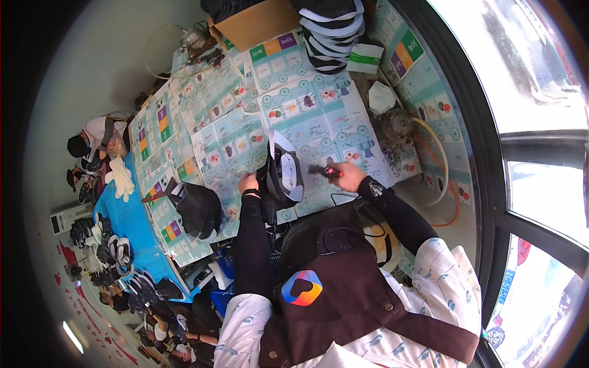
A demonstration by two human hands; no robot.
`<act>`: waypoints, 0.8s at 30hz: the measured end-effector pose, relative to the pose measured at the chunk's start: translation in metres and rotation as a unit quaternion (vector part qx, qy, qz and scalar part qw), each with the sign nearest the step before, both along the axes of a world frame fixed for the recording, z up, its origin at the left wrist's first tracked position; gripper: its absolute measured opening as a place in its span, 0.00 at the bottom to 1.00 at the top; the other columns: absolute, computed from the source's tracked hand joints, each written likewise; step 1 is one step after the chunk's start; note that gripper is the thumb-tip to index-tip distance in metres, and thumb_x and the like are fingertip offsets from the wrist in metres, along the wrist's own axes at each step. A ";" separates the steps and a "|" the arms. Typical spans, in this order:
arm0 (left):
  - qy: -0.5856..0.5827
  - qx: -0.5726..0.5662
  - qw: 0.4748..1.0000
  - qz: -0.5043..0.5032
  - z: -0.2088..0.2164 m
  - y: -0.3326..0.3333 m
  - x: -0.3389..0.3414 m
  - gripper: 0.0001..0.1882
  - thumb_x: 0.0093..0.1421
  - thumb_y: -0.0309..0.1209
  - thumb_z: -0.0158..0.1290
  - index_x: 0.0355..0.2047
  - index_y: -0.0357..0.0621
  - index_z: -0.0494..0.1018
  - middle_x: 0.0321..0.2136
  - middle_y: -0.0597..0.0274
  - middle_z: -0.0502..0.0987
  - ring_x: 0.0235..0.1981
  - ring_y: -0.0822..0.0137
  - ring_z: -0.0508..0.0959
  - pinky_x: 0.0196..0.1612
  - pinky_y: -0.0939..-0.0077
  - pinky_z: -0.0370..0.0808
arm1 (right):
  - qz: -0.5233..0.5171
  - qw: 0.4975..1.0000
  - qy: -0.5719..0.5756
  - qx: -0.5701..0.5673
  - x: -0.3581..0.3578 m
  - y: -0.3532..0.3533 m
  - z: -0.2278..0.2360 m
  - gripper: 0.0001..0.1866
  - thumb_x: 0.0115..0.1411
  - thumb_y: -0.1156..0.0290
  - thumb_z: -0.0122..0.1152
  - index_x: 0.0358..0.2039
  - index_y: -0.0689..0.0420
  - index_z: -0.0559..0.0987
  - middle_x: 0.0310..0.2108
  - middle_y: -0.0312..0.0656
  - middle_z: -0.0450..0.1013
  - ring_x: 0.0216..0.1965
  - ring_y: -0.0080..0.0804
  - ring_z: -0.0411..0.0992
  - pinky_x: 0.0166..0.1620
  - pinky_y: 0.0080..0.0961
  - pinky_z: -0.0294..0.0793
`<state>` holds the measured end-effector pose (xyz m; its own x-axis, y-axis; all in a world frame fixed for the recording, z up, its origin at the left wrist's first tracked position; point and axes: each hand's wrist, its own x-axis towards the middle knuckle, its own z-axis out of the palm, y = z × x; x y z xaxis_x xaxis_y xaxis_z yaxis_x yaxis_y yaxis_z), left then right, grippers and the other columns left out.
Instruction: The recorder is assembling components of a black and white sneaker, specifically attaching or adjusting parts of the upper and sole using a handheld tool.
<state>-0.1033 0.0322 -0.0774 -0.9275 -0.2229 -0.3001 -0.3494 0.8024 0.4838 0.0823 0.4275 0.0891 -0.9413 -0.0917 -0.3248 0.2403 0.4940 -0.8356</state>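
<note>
A black, cup-shaped piece (288, 173) with a pale inside and a white strip standing up at its far end is in front of me, at the near part of the table. My left hand (248, 183) is closed at its left side, gripping its dark edge. To the right, my right hand (347, 176) is wrapped round a small black tool with red parts (325, 171). The tool's dark end points left toward the piece and is apart from it. Its exact kind is too small to tell.
Patterned sheets cover the table (313, 122). A folded black fabric piece (197, 210) lies at the left. Curved black-and-white pieces (331, 37) are stacked at the back, beside a cardboard box (254, 26). A hose (443, 178) hangs at the right. Farther left, white gloves (121, 178) rest on blue sheeting; other people sit beyond.
</note>
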 end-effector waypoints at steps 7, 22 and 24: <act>-0.011 0.039 0.998 0.047 0.035 0.034 0.011 0.29 0.53 0.46 0.63 0.49 0.37 0.81 0.48 0.43 0.81 0.52 0.46 0.79 0.57 0.59 0.73 | -0.042 0.996 0.035 0.068 -0.001 -0.022 -0.001 0.14 0.52 0.70 0.55 0.39 0.56 0.81 0.31 0.58 0.78 0.38 0.63 0.75 0.42 0.52 0.75; 0.030 0.080 0.994 0.062 0.021 0.026 0.014 0.29 0.53 0.48 0.63 0.47 0.37 0.81 0.46 0.42 0.81 0.51 0.45 0.80 0.57 0.58 0.73 | 0.022 0.996 0.040 0.076 0.000 -0.027 0.011 0.13 0.50 0.69 0.55 0.36 0.56 0.81 0.30 0.58 0.77 0.36 0.62 0.76 0.41 0.53 0.76; 0.033 0.096 0.992 0.072 0.017 0.022 0.014 0.29 0.54 0.48 0.62 0.46 0.37 0.82 0.46 0.42 0.82 0.51 0.45 0.79 0.57 0.58 0.73 | 0.041 0.995 0.036 0.079 0.002 -0.029 0.008 0.13 0.50 0.70 0.55 0.36 0.56 0.81 0.30 0.58 0.77 0.36 0.62 0.76 0.41 0.53 0.76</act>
<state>-0.0896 0.0544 -0.0600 -0.9092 -0.2998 -0.2890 -0.4163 0.6378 0.6480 0.0843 0.3984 0.0970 -0.9543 -0.1215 -0.2730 0.1363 0.6360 -0.7595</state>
